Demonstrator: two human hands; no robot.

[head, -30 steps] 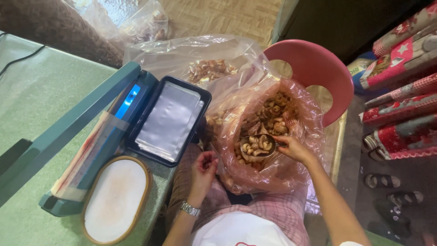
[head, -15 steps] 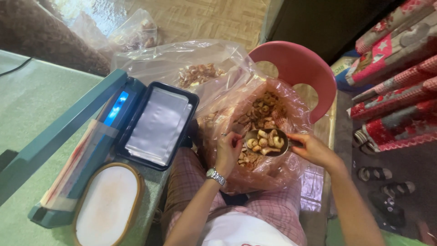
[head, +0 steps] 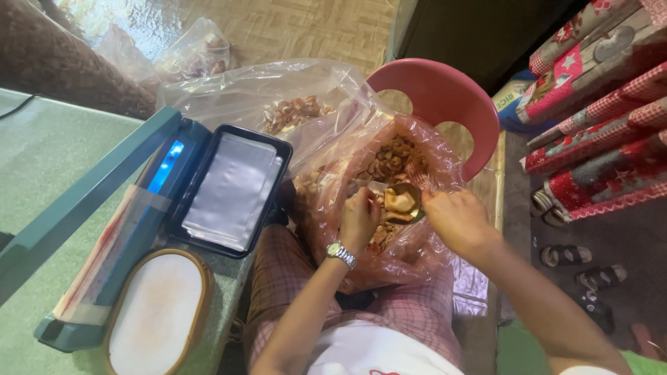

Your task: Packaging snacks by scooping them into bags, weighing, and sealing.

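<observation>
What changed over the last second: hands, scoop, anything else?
The left hand rose from the lap into the pink bag, next to the scoop. The right hand kept hold of the metal scoop and tipped it; fewer nuts show in it. The black tray, oval lid and red stool kept their places.

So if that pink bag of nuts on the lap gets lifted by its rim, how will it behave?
The pink bag looks like thin, crinkled film, so it will probably sag and fold rather than hold shape. It bulges with cashews, so it is likely heavy, and may stretch. Its mouth is open, so tilting could spill nuts.
</observation>
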